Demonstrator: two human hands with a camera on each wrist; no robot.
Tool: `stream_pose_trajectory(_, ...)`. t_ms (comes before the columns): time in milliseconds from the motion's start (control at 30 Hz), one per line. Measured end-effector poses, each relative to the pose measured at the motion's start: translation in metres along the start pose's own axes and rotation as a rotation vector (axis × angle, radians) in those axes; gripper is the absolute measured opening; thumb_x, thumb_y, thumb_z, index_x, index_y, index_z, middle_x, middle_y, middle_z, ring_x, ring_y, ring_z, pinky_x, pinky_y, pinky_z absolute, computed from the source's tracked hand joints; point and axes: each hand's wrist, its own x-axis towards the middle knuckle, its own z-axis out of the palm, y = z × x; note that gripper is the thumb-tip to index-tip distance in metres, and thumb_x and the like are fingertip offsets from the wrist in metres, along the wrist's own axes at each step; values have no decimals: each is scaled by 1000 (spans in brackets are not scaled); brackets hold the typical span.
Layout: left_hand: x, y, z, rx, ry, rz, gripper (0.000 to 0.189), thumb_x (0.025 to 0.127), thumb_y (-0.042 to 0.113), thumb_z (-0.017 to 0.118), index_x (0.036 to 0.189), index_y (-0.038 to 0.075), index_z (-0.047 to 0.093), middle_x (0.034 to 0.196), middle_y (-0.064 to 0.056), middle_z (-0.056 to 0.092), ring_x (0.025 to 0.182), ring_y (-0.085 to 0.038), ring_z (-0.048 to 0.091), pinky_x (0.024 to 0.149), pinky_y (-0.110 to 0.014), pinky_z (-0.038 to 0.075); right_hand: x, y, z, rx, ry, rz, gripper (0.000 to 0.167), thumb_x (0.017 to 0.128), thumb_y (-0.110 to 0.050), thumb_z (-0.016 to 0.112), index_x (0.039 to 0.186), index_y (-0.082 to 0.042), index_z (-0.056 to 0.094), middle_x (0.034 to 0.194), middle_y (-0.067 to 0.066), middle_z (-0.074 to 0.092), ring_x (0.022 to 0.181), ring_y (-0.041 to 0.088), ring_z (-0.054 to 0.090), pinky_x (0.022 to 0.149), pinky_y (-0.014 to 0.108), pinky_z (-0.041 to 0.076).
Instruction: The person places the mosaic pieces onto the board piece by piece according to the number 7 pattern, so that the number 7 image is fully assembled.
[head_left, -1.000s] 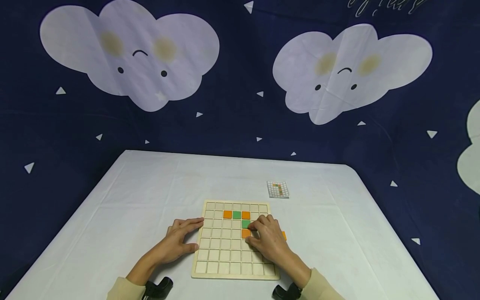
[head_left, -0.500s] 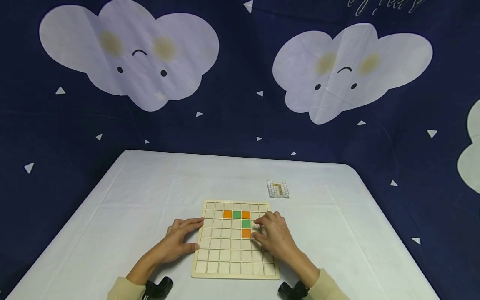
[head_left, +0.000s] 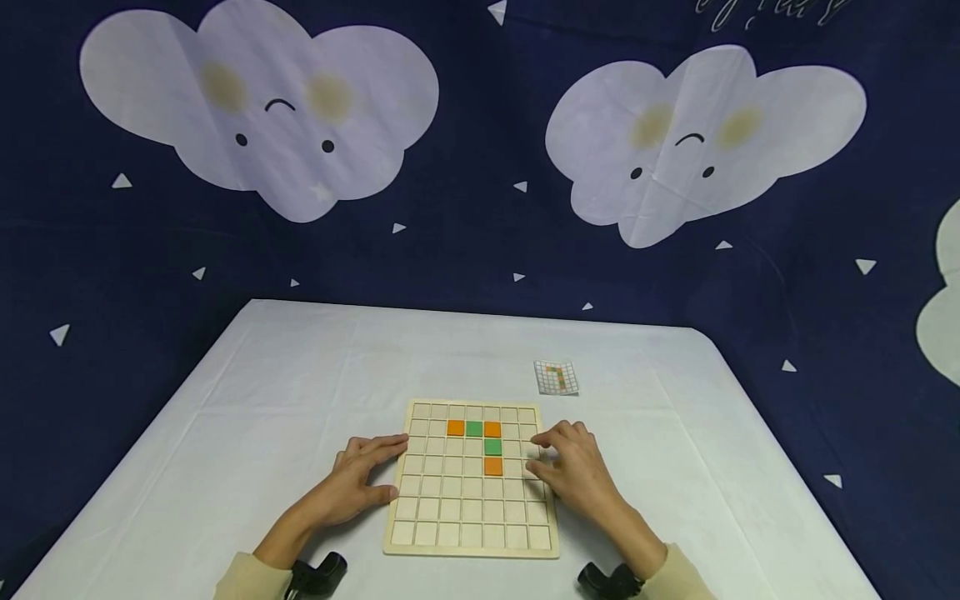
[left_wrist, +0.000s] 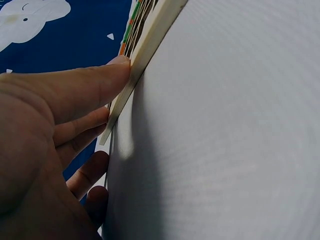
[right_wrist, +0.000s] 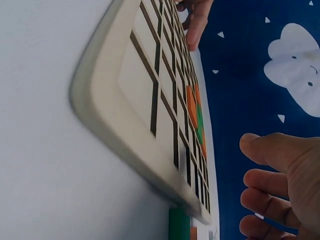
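A wooden grid board [head_left: 450, 508] lies flat on the table with orange and green square tiles set in it. Three tiles form a row near the far edge: orange [head_left: 456, 427], green [head_left: 474, 428], orange. Below the row's right end sit another green tile [head_left: 492, 447] and an orange tile [head_left: 492, 466]. My left hand [head_left: 352, 479] rests at the board's left edge, fingertips and thumb touching it; the left wrist view shows the thumb [left_wrist: 95, 90] on the frame. Over the right edge hovers my right hand [head_left: 573, 471], thumb and fingers apart, holding nothing.
A small printed card [head_left: 557, 377] showing a tile pattern lies beyond the board's far right corner. In the right wrist view, a green piece [right_wrist: 179, 223] and an orange piece [right_wrist: 193, 233] show beside the board. A dark cloud-print cloth [head_left: 480, 250] hangs behind the table.
My right hand has drawn back to the right, from beside the lowest orange tile to the board's right edge. The left hand and the tiles on the board have stayed put.
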Motion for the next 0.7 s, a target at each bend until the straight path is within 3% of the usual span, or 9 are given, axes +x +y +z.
stream_pose_trajectory(433,0,2,0,-13,-5,-19,62,77,24,74,135,12,53,145,-1,46,110,-14,36,86,-37,24,-13,15,-7,-3,1,41,27,68,-18,83,92,-13,73,84,-4,62,78,5,41,74,29,35)
stream_pose_trajectory(700,0,2,-1,-6,-7,-20,62,78,23,74,135,11,53,145,-1,46,111,-15,36,88,-38,23,-23,26,-11,-26,24,22,29,66,-21,84,93,-15,72,85,-8,62,79,3,40,74,27,36)
